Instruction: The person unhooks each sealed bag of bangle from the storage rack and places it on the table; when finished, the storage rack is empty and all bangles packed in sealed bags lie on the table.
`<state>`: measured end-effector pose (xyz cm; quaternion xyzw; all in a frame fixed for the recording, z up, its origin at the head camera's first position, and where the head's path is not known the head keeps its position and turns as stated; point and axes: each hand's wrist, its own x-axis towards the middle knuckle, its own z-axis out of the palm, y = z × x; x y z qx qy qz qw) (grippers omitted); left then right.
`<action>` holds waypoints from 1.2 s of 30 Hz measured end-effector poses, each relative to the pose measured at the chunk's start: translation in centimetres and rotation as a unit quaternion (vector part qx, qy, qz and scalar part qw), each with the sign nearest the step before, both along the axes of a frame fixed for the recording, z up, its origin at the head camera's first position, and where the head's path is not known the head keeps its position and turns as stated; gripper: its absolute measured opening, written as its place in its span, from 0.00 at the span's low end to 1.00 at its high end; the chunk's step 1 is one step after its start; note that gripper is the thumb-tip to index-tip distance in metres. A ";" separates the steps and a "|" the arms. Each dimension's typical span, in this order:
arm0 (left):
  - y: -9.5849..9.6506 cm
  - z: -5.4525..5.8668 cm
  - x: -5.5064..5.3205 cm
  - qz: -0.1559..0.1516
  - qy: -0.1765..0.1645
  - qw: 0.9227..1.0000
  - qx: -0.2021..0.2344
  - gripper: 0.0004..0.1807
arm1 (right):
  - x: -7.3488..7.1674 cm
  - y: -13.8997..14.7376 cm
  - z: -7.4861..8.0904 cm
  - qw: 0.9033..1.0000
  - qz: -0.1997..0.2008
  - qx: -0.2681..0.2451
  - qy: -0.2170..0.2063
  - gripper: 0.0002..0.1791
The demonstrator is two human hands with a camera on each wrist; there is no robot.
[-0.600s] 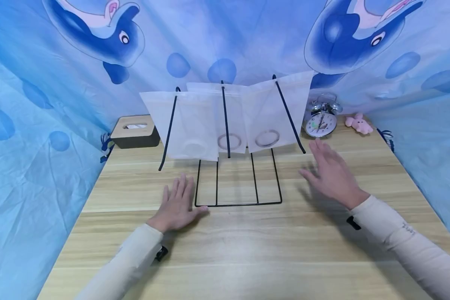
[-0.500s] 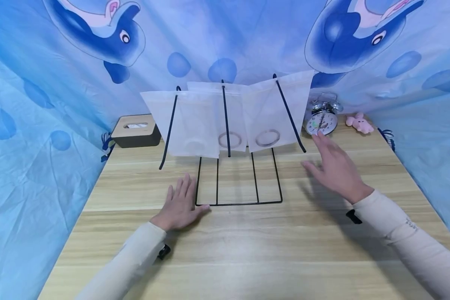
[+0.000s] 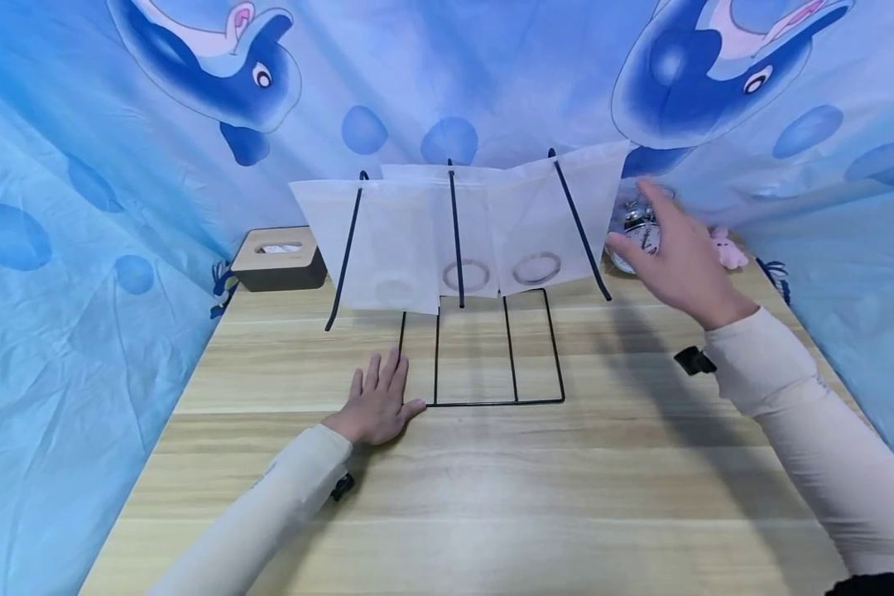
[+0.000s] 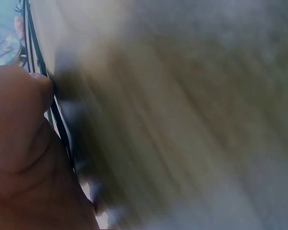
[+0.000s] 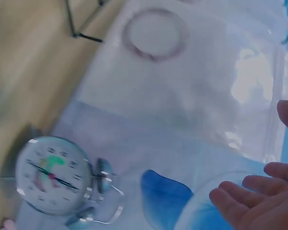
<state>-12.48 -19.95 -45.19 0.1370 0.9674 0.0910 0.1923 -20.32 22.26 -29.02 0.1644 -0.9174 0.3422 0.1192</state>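
Note:
Three frosted zip bags hang from the black wire rack (image 3: 496,403): a left bag (image 3: 387,240), a middle bag (image 3: 473,223) and a right bag (image 3: 544,219). A ring shape like a bangle (image 3: 536,268) shows through the right bag. My left hand (image 3: 376,406) rests flat at the base's front left corner, fingers spread, thumb over the wire. My right hand (image 3: 689,269) is raised right of the right bag, fingers extended and thumb apart, holding nothing. In the right wrist view, its fingers (image 5: 237,201) are near the bag's zip end.
The silver alarm clock (image 5: 53,175) stands behind my right hand, partly hidden in the head view, beside a pink plush toy (image 3: 728,248). A tissue box (image 3: 281,258) sits at the back left. A blue printed curtain (image 3: 536,74) closes off the back and sides.
My right hand has risen from low over the table to in front of the clock. My left hand stays at the rack's corner. The head view has shifted slightly.

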 end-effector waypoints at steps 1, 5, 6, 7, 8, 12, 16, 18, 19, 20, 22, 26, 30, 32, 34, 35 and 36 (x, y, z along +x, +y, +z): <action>0.0 -0.1 -0.1 -0.001 -0.003 1.000 -0.002 0.46 | -0.4 0.0 0.5 1.000 0.001 -0.008 -0.003 0.45; 0.0 -0.3 -0.2 -0.004 -0.016 1.000 -0.016 0.46 | -2.1 0.0 2.3 0.998 0.007 -0.058 -0.015 0.46; 0.0 -0.3 -0.2 -0.006 -0.019 1.000 -0.019 0.47 | -2.4 -0.1 2.7 0.997 0.005 -0.072 -0.019 0.46; 0.1 -0.3 -0.2 -0.007 -0.023 0.999 -0.026 0.47 | -2.7 -0.1 3.1 0.996 0.001 -0.083 -0.026 0.46; 0.1 -0.1 -0.2 -0.008 -0.021 0.999 -0.023 0.47 | -3.0 -0.2 3.4 0.995 0.000 -0.093 -0.029 0.46; 0.2 0.3 -0.2 -0.014 -0.018 0.999 -0.030 0.47 | -3.9 -0.7 4.0 0.992 -0.010 -0.119 -0.048 0.45; -0.2 0.5 -0.9 -0.020 -0.015 0.999 -0.042 0.46 | -4.6 -1.1 3.8 0.990 -0.023 -0.134 -0.046 0.41; -0.4 0.4 -1.3 -0.021 -0.017 0.999 -0.043 0.46 | -4.9 -1.3 3.5 0.990 -0.026 -0.133 -0.041 0.38; -0.4 0.4 -1.4 -0.019 -0.024 0.999 -0.042 0.45 | -5.0 -1.4 3.4 0.990 -0.027 -0.131 -0.040 0.37; -0.5 0.3 -1.5 -0.018 -0.028 0.999 -0.039 0.46 | -5.1 -1.5 3.3 0.990 -0.026 -0.130 -0.039 0.35; -0.6 0.1 -1.5 -0.016 -0.035 0.999 -0.037 0.46 | -5.3 -1.8 3.2 0.990 -0.023 -0.135 -0.041 0.32; -0.7 -0.3 -1.4 -0.017 -0.041 0.999 -0.030 0.48 | -5.5 -1.8 3.0 0.987 -0.023 -0.157 -0.024 0.23; -0.7 -0.5 -1.5 -0.017 -0.037 0.999 -0.025 0.49 | -5.4 -1.4 2.9 0.981 -0.025 -0.190 0.000 0.14; -0.8 -0.6 -1.6 -0.015 -0.033 0.999 -0.024 0.49 | -5.2 -1.1 2.9 0.977 -0.019 -0.215 0.006 0.12; -0.8 -0.7 -1.7 -0.013 -0.032 0.999 -0.022 0.49 | -5.0 -0.9 2.9 0.971 -0.009 -0.239 0.005 0.12; -0.8 -0.7 -1.7 -0.014 -0.030 0.999 -0.018 0.49 | -4.9 -0.8 3.0 0.969 -0.005 -0.248 0.003 0.11; -0.9 -0.7 -1.7 -0.013 -0.030 0.999 -0.017 0.49 | -4.8 -0.8 3.0 0.967 -0.003 -0.255 0.002 0.11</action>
